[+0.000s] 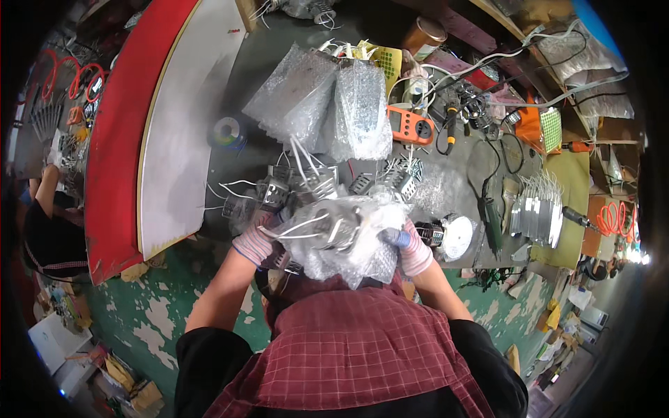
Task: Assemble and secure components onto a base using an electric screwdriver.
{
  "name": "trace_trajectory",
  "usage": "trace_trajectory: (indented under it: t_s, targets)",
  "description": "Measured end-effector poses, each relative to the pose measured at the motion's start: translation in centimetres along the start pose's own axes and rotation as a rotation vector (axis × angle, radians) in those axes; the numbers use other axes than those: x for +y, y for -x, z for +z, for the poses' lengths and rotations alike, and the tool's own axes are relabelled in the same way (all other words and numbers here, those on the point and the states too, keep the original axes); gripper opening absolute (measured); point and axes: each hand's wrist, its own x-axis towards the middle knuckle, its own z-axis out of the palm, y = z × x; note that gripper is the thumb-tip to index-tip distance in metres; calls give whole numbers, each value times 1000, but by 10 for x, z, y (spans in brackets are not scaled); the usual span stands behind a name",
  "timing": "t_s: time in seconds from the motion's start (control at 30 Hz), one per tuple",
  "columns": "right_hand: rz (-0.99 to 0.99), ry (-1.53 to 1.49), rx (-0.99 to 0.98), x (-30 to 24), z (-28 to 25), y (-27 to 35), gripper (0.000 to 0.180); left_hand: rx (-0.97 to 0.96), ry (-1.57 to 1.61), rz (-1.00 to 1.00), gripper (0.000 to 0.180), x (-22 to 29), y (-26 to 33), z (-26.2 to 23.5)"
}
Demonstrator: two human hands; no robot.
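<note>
Both my hands wear striped knit gloves and hold one bubble-wrap bundle (341, 240) close to my chest. My left hand (254, 240) grips its left side, and my right hand (411, 247) grips its right side. Inside the clear wrap sits a grey metal part with white wires sticking out. Just beyond it, on the dark table (279, 63), lie several bare metal parts with white wires (293, 184). Two more bubble-wrapped packs (327, 104) lie further back.
An orange meter (411, 125) and tangled cables lie at the right of the table. A roll of tape (226, 131) rests near a white board with a red edge (125, 132) at the left. A stack of metal plates (536, 212) stands at the right. Another person's arm (45, 191) shows far left.
</note>
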Motion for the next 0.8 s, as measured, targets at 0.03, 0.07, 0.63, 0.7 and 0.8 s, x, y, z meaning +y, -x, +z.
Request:
trace_trajectory:
  t_s: [0.03, 0.07, 0.63, 0.7, 0.8]
  targets:
    - [-7, 1, 1, -9, 21, 7, 77, 29, -91, 128, 51, -2, 3, 0]
    - [-33, 80, 49, -16, 33, 15, 68, -19, -441, -127, 52, 35, -7, 24]
    - [162, 107, -347, -1, 45, 28, 109, 162, 448, 86, 49, 90, 47, 66]
    - [102, 19, -284, 5, 39, 29, 108, 125, 544, 78, 48, 101, 47, 68]
    - [46, 71, -244, -31, 60, 29, 98, 58, 642, 74, 48, 137, 31, 69]
